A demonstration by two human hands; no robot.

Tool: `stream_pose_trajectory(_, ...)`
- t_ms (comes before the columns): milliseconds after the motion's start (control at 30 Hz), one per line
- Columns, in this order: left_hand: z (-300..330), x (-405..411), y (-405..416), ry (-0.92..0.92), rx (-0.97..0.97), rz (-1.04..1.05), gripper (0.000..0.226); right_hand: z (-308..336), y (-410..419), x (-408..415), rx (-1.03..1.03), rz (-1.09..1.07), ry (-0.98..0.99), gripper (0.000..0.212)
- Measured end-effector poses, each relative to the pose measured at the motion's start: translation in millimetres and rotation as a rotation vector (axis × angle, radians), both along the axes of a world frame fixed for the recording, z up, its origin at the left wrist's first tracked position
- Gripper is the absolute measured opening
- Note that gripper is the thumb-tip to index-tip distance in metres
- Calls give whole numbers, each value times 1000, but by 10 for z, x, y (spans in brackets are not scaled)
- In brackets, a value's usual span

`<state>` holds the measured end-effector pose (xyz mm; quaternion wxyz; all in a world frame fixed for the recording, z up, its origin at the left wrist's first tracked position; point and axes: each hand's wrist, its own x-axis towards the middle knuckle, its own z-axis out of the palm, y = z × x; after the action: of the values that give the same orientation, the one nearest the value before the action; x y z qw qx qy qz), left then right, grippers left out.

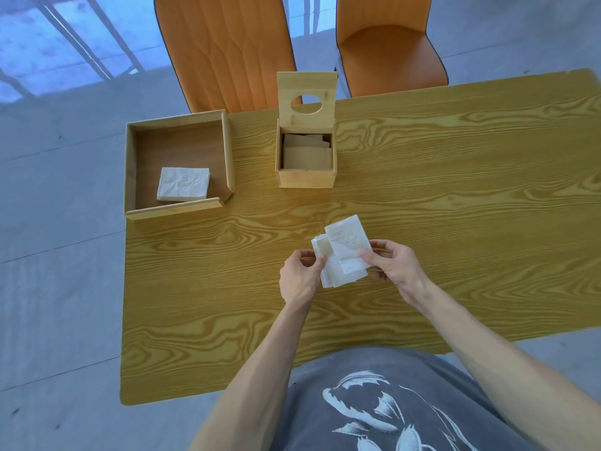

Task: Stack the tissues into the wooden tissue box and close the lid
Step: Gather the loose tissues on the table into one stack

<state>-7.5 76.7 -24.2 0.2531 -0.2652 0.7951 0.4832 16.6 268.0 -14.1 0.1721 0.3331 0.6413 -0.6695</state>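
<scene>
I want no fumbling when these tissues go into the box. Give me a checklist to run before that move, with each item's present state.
1. Lid open, standing upright: ok.
2. Box has room: cannot tell; tissues already lie inside.
3. Left hand and right hand both grip the held tissues: ok.
4. Held tissues squared up: not ok; sheets are offset.
5. Table between hands and box unobstructed: ok.
6. Tissues remaining in tray: not ok; a stack is there.
</scene>
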Motion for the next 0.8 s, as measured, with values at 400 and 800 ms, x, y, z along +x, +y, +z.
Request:
stream_pose_trajectory(400, -6, 1, -2, -4, 14, -14, 31, -56, -280, 109, 549, 193, 7, 36)
stream_pose_trajectory(800, 15, 61, 32, -9, 84, 28, 37, -44, -473, 100, 810, 357, 40, 39)
